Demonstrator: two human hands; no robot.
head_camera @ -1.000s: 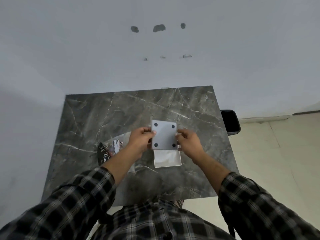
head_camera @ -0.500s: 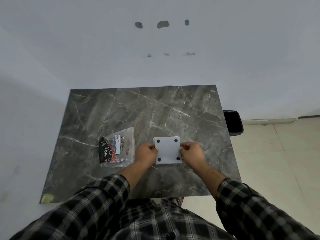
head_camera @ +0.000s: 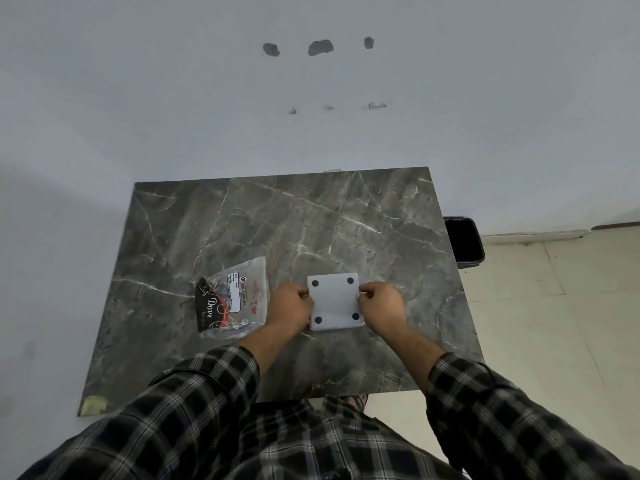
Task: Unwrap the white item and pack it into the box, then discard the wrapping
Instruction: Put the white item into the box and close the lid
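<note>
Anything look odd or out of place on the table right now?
Nothing spilled or damaged. The empty plastic wrapper lies crumpled left of the white box, not yet discarded. Both hands grip the box's sides.

box (head_camera: pixel 335 302) on table (head_camera: pixel 242 220), wrapper (head_camera: pixel 235 299) left, bin (head_camera: pixel 464 242) right.

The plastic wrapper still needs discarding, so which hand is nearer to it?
Left. The left hand grips the white box's left edge, right beside the plastic wrapper on the table. The right hand grips the box's far edge.
</note>
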